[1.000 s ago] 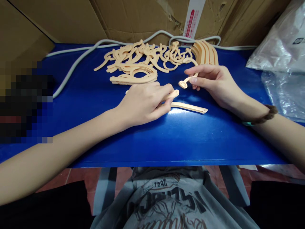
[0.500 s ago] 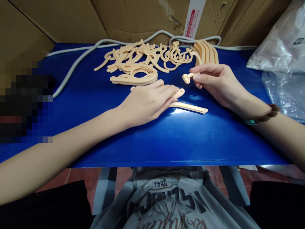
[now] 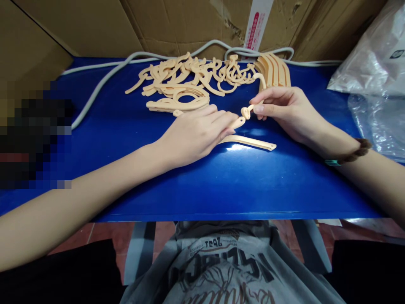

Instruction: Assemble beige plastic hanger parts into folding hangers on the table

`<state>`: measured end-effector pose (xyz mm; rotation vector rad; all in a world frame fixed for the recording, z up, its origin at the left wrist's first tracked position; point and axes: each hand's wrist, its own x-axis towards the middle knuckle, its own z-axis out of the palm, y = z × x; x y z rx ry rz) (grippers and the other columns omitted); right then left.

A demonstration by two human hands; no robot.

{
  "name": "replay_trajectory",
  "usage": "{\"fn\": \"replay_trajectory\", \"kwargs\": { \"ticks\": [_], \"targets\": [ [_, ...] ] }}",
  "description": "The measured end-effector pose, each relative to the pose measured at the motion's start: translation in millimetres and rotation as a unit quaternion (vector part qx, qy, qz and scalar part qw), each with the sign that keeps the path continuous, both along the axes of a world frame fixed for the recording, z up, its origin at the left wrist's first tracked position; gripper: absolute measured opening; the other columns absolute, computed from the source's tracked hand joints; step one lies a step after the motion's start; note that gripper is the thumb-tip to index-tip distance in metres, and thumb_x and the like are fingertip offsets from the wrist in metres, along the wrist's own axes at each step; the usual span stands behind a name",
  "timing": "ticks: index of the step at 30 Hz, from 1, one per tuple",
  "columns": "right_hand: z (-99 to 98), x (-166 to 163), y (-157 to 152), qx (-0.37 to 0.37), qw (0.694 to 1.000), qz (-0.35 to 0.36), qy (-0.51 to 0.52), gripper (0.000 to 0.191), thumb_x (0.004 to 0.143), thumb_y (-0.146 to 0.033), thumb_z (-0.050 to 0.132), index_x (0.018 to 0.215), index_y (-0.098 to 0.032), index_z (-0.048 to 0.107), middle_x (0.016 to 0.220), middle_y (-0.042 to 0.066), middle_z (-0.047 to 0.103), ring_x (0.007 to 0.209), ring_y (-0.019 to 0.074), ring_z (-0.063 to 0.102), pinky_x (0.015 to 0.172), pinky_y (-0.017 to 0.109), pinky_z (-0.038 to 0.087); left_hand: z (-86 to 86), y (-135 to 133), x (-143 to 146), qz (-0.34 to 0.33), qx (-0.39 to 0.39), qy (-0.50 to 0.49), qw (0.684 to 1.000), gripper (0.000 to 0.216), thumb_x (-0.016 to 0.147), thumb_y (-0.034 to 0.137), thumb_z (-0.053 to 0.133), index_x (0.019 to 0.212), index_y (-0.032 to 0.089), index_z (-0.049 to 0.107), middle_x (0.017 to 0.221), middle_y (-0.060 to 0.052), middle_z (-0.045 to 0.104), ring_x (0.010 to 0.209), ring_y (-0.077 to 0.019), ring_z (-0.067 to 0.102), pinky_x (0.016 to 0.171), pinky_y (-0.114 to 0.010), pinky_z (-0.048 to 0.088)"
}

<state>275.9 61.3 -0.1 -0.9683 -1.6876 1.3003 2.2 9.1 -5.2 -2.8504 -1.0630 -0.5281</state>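
Observation:
My left hand (image 3: 198,135) lies palm down with its fingers together over a beige plastic hanger piece (image 3: 239,123), gripping it against the table. Only that piece's rounded end with a hole shows past the fingertips; another rounded end appears by the back of the hand. Between thumb and fingers, my right hand (image 3: 281,103) pinches a beige plastic hanger hook (image 3: 245,112). The knobbed base of the hook is right at the holed end, though contact is unclear. A long beige hanger arm (image 3: 253,142) lies just in front, partly under my left hand.
Behind my hands sit a heap of beige hooks (image 3: 234,76), a flat stack of looped pieces (image 3: 155,106) and upright curved arms (image 3: 278,71). A white cable (image 3: 104,86) runs along the back of the blue table (image 3: 221,190). Plastic bags (image 3: 363,59) stand at right; cardboard (image 3: 190,25) backs everything.
My right hand has brought the hook slightly down and left, its base now close to the holed end of the piece. My left hand has barely moved.

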Motion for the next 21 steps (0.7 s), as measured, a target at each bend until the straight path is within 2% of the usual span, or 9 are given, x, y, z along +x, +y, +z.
{"fn": "replay_trajectory", "kwargs": {
  "ticks": [10, 17, 21],
  "targets": [
    [1.5, -1.3, -1.4, -0.002, 1.0, -0.004, -0.011, 0.044, 0.063, -0.064, 0.113, 0.086, -0.034, 0.091, 0.093, -0.001, 0.084, 0.082, 0.0195, 0.068, 0.086, 0.037, 0.065, -0.4, -0.7, 0.4, 0.006, -0.008, -0.017, 1.0, 0.046, 0.123, 0.031, 0.034, 0.144, 0.019, 0.073, 0.117, -0.013, 0.079, 0.115, -0.0325, 0.077, 0.104, -0.047, 0.062],
    [2.3, -0.7, -1.1, -0.001, 1.0, -0.004, -0.012, 0.041, 0.066, -0.058, 0.113, 0.086, -0.031, 0.09, 0.084, -0.001, 0.082, 0.075, 0.0175, 0.066, 0.077, 0.034, 0.062, -0.6, 0.7, -1.3, 0.007, -0.017, -0.029, 0.999, 0.045, 0.123, 0.033, 0.035, 0.141, 0.018, 0.074, 0.119, -0.014, 0.078, 0.118, -0.0339, 0.077, 0.106, -0.048, 0.061],
    [2.4, 0.8, -0.1, 0.0, 1.0, 0.008, -0.02, 0.039, 0.069, -0.054, 0.112, 0.086, -0.029, 0.089, 0.083, 0.0, 0.081, 0.076, 0.0177, 0.068, 0.077, 0.034, 0.061, 0.3, 0.1, -0.6, 0.011, -0.019, -0.026, 0.999, 0.042, 0.123, 0.031, 0.037, 0.141, 0.02, 0.073, 0.12, -0.013, 0.078, 0.118, -0.0336, 0.077, 0.106, -0.048, 0.061]
  ]
}}
